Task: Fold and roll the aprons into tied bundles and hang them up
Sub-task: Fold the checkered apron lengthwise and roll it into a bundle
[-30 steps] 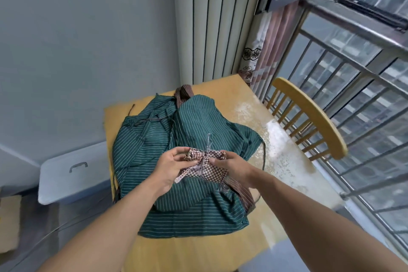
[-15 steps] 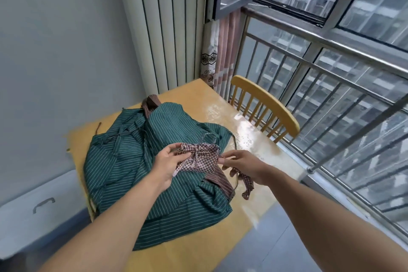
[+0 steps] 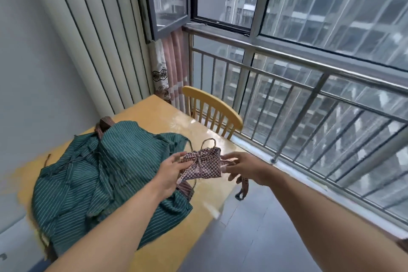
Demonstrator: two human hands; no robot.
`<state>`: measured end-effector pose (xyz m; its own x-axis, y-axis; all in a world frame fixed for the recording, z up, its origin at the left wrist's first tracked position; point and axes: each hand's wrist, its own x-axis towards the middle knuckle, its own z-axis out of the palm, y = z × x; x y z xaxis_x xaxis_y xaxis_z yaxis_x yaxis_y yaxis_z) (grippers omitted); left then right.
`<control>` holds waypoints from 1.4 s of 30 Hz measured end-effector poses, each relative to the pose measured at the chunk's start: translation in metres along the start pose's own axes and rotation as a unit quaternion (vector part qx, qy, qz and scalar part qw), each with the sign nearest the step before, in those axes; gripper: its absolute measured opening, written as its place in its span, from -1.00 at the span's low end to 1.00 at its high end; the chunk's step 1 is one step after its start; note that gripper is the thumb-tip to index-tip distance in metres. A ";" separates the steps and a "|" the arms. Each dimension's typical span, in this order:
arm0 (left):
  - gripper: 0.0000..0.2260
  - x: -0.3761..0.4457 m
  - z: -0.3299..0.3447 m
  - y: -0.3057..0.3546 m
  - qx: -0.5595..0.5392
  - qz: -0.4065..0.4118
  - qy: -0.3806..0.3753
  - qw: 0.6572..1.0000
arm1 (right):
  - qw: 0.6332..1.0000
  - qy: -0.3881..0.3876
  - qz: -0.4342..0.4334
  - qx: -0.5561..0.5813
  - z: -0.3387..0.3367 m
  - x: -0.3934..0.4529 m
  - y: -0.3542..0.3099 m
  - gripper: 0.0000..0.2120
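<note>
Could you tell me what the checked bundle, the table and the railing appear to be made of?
Checked bundle: thin woven cloth, likely cotton; it creases and ties with its own strings.
Table: probably wood or laminate with a glossy, perhaps covered, top; window light glares off it.
Railing: metal tube, apparently stainless steel; silvery, with bright highlights.

Two bare forearms reach in from the bottom of the frame, uncovered to its edge with no sleeve showing. The left hand (image 3: 171,172) and right hand (image 3: 247,169) are ungloved, fingers unadorned, wrists free of any watch or band.
</note>
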<state>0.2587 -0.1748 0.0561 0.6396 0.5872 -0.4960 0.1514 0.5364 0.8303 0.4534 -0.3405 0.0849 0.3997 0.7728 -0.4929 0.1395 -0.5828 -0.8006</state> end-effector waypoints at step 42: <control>-0.74 -0.209 0.708 -0.059 0.305 0.130 -0.643 0.690 | 0.823 0.559 -0.037 0.094 -0.383 -0.560 0.101 -0.79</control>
<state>0.6498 -0.7585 0.2912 0.7854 -0.6190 0.0002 -0.0559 -0.0706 0.9959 0.5907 -0.9282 0.4099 0.9947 0.0286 0.0984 0.1014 -0.4142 -0.9045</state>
